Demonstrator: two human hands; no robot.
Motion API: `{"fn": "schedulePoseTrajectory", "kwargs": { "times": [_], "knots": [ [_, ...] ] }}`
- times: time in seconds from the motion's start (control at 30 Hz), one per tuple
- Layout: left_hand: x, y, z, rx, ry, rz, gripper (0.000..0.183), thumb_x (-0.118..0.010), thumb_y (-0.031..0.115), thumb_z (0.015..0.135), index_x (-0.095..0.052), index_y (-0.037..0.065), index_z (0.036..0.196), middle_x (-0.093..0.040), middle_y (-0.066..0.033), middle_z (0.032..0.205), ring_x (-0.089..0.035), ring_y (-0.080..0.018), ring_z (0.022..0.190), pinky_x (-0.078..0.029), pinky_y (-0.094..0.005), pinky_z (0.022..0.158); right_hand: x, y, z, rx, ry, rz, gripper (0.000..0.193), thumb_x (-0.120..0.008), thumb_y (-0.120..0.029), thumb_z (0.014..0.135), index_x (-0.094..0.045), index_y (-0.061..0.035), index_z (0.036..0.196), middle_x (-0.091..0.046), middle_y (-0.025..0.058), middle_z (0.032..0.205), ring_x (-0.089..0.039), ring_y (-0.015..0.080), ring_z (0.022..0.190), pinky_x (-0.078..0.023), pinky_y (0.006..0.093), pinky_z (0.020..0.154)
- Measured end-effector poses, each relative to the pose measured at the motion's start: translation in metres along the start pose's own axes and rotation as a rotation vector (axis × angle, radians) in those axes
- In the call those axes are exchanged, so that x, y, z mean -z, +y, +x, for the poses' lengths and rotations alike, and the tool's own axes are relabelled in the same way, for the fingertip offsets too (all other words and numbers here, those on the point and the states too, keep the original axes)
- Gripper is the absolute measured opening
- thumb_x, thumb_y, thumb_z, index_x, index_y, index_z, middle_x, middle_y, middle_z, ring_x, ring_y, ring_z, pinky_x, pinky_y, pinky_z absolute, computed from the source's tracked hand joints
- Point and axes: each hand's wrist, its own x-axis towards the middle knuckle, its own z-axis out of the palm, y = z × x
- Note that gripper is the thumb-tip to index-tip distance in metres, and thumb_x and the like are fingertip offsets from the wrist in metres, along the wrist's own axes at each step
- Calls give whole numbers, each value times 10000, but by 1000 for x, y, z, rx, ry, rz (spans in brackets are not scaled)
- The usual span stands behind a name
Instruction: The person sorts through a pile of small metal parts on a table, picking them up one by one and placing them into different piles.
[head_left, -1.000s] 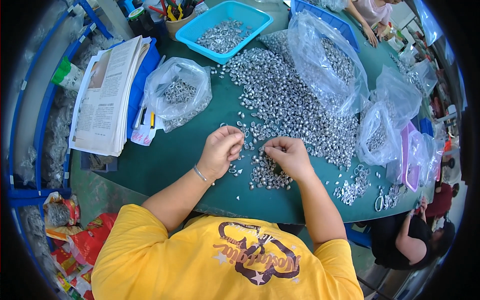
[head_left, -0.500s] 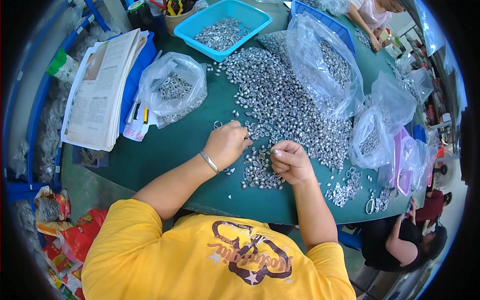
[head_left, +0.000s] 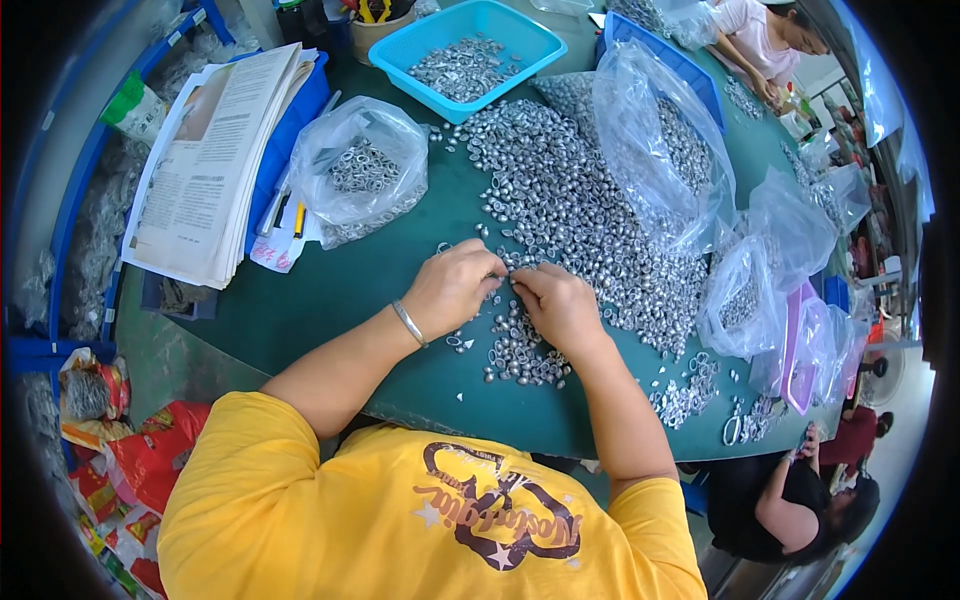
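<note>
My left hand (head_left: 455, 287) and my right hand (head_left: 562, 312) meet fingertip to fingertip over the green table, both closed in a pinch. Whatever lies between the fingers is tiny and mostly hidden. Just below them is a small heap of silver-grey metal pieces (head_left: 522, 352), rounded and ring-like. A much larger pile of the same sort of small metal pieces (head_left: 570, 190) spreads beyond and to the right of my hands. A metal bangle (head_left: 410, 325) circles my left wrist.
A light-blue basket (head_left: 385, 52) and clear bags (head_left: 400, 135) hold more pieces. Newspapers (head_left: 215, 150) lie at the left. Another clear bag (head_left: 610, 110) stands on the right, near a purple basket (head_left: 797, 345). Small loose pieces (head_left: 687, 392) lie near the front edge. One person (head_left: 760, 45) works across the table; another (head_left: 775, 505) sits at right.
My right hand has moved up and left, from beside the small heap to meet my left hand's fingertips. My left hand has barely moved. The whole view has shifted slightly.
</note>
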Motion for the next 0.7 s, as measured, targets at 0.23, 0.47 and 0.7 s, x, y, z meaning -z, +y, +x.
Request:
{"fn": "schedulePoseTrajectory", "kwargs": {
  "times": [0.23, 0.47, 0.7],
  "knots": [
    [22, 5, 11, 632, -8, -1342, 94, -598, 25, 804, -567, 33, 893, -479, 32, 672, -449, -41, 608, -330, -186, 448, 15, 6, -6, -550, -68, 1175, 69, -580, -51, 810, -620, -1, 836, -504, -21, 602, -430, 63, 497, -311, 196, 429],
    [24, -19, 31, 465, 233, -591, 126, -632, 132, 794, -633, 27, 863, -544, -8, 663, -502, -113, 581, -412, -231, 507, 14, 6, 21, -555, -49, 811, 176, -617, -149, 822, -654, 23, 833, -571, 17, 624, -455, 86, 487, -328, 213, 439],
    [15, -30, 39, 247, -85, 250, 158, -707, 240, 700, -669, 87, 711, -600, -93, 781, -595, -289, 765, -474, -386, 684, 5, -13, 53, -232, -48, 244, 127, -634, -131, 769, -676, -30, 832, -646, 153, 758, -627, 306, 687, -495, 361, 634]
  ]
}}
